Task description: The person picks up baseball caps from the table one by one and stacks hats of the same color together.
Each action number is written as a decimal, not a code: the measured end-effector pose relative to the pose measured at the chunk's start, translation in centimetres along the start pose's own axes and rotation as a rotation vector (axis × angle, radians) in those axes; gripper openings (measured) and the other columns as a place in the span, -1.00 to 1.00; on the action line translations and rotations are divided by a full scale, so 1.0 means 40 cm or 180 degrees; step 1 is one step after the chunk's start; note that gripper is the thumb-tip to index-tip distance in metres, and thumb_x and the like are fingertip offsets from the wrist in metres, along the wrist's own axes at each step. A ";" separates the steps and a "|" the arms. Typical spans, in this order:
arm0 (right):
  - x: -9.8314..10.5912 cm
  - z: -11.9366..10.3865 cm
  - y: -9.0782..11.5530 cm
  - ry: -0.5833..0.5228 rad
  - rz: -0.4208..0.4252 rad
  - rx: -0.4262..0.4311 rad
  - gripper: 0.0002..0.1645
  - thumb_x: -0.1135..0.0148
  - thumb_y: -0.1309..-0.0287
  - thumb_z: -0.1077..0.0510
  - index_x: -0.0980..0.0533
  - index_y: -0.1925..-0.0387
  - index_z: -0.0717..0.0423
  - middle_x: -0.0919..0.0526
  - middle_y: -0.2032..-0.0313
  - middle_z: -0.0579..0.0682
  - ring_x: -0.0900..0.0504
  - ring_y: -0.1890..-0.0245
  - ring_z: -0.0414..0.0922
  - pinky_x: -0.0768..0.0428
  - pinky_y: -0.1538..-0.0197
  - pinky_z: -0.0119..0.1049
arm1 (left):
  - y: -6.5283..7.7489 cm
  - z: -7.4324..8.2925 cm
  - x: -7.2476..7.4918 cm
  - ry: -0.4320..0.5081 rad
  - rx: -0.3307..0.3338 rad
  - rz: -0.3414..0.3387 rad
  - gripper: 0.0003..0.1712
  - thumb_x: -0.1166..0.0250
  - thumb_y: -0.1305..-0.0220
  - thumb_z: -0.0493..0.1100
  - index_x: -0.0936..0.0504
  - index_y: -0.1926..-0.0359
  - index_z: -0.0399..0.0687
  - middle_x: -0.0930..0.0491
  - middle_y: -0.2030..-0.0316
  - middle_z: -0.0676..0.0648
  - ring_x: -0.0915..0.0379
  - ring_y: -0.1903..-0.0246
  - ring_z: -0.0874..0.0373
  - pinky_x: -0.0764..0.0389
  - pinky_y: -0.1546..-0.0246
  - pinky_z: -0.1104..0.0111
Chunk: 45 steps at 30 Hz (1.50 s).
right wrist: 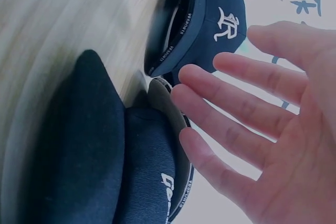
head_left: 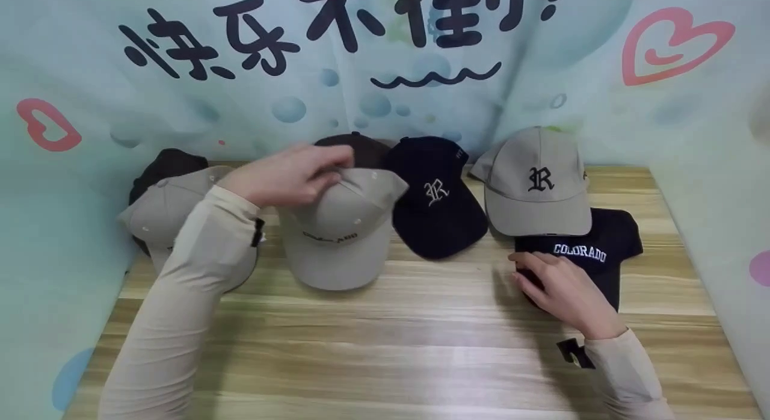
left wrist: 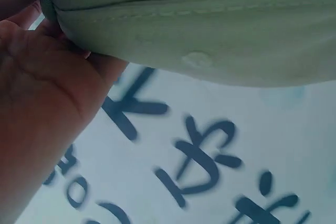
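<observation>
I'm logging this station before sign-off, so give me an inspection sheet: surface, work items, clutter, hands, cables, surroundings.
Surface: wood-grain tabletop, bare in front.
Work items: seven caps visible; dark cap behind grey cap at left, brown cap behind pale cap, navy R cap at centre, grey R cap overlapping dark COLORADO cap at right.
Clutter: nothing seen.
Left hand: pinches the pale cap.
Right hand: fingers extended, by the dark COLORADO cap, holding nothing.
Cables: nothing seen.
Surroundings: pale backdrop with black characters, hearts and bubbles.
</observation>
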State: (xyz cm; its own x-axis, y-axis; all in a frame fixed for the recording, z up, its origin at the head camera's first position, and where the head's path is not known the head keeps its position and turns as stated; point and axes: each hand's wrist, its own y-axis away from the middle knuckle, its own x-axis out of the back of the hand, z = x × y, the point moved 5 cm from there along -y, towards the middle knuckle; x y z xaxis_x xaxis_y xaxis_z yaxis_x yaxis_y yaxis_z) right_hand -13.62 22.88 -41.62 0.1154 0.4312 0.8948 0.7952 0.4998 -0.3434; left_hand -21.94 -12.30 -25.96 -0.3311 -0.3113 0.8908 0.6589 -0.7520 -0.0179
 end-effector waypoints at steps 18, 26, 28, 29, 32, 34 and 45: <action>0.025 0.004 0.026 -0.0150 0.0036 -0.0298 -0.72 -0.28 -0.19 0.21 -0.59 0.06 0.19 -0.67 0.17 0.04 -0.66 0.18 0.00 -0.56 0.18 -0.06 | -0.126 0.110 -0.175 0.0574 -0.0861 -0.0274 -0.96 -0.10 -0.40 -0.28 -0.39 0.23 -0.10 -0.37 0.46 -0.02 -0.34 0.46 0.13 -0.37 0.38 0.32; 0.027 0.003 0.042 -0.0195 -0.0015 -0.0395 -0.72 -0.28 -0.20 0.23 -0.58 0.05 0.20 -0.68 0.20 0.05 -0.66 0.19 -0.01 -0.57 0.20 -0.05 | -0.189 0.145 -0.236 0.0588 -0.0922 -0.0455 -0.94 -0.09 -0.42 -0.25 -0.37 0.19 -0.16 -0.33 0.46 0.00 -0.32 0.47 0.15 -0.33 0.38 0.37; 0.027 0.002 0.044 -0.0174 -0.0005 -0.0382 -0.72 -0.28 -0.19 0.23 -0.58 0.05 0.19 -0.68 0.21 0.04 -0.66 0.21 -0.01 -0.57 0.21 -0.05 | -0.206 0.156 -0.253 0.0591 -0.0913 -0.0536 -0.92 -0.09 -0.43 -0.24 -0.37 0.17 -0.17 -0.34 0.45 0.00 -0.32 0.46 0.16 -0.34 0.37 0.38; 0.027 0.001 0.045 -0.0164 0.0001 -0.0372 -0.72 -0.28 -0.19 0.22 -0.58 0.05 0.19 -0.68 0.22 0.04 -0.66 0.21 -0.01 -0.57 0.21 -0.05 | -0.214 0.162 -0.261 0.0596 -0.0912 -0.0572 -0.91 -0.09 -0.43 -0.24 -0.38 0.17 -0.18 -0.35 0.45 0.00 -0.32 0.47 0.16 -0.35 0.36 0.38; 0.027 -0.002 0.050 -0.0138 0.0033 -0.0345 -0.72 -0.29 -0.18 0.22 -0.58 0.06 0.18 -0.68 0.23 0.02 -0.66 0.24 -0.02 -0.57 0.23 -0.05 | -0.236 0.177 -0.287 0.0639 -0.0910 -0.0674 -0.90 -0.09 -0.43 -0.23 -0.37 0.18 -0.20 -0.36 0.45 0.00 -0.33 0.47 0.17 -0.36 0.36 0.40; 0.026 -0.004 0.052 -0.0136 0.0045 -0.0337 -0.72 -0.29 -0.17 0.22 -0.59 0.06 0.17 -0.68 0.23 0.03 -0.66 0.24 -0.01 -0.57 0.23 -0.06 | -0.249 0.185 -0.304 0.0648 -0.0916 -0.0705 -0.89 -0.10 -0.43 -0.23 -0.38 0.19 -0.21 -0.36 0.46 0.01 -0.33 0.47 0.18 -0.36 0.36 0.42; 0.001 -0.026 0.063 -0.0283 -0.0057 -0.0304 -0.69 -0.33 -0.13 0.24 -0.59 0.06 0.18 -0.68 0.17 0.03 -0.66 0.19 -0.03 -0.58 0.19 -0.07 | -0.317 0.171 -0.381 0.0262 -0.0538 -0.0885 -0.78 -0.04 -0.47 -0.17 -0.41 -0.01 -0.22 -0.44 0.36 -0.03 -0.43 0.35 0.12 -0.44 0.22 0.37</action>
State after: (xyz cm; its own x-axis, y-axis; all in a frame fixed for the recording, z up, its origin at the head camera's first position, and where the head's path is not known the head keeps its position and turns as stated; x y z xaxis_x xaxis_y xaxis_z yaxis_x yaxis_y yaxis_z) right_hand -10.99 23.37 -42.15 0.0508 0.4900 0.8702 0.8502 0.4359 -0.2951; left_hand -20.63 5.95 -36.20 -0.5403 -0.1215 0.8327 0.4167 -0.8983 0.1393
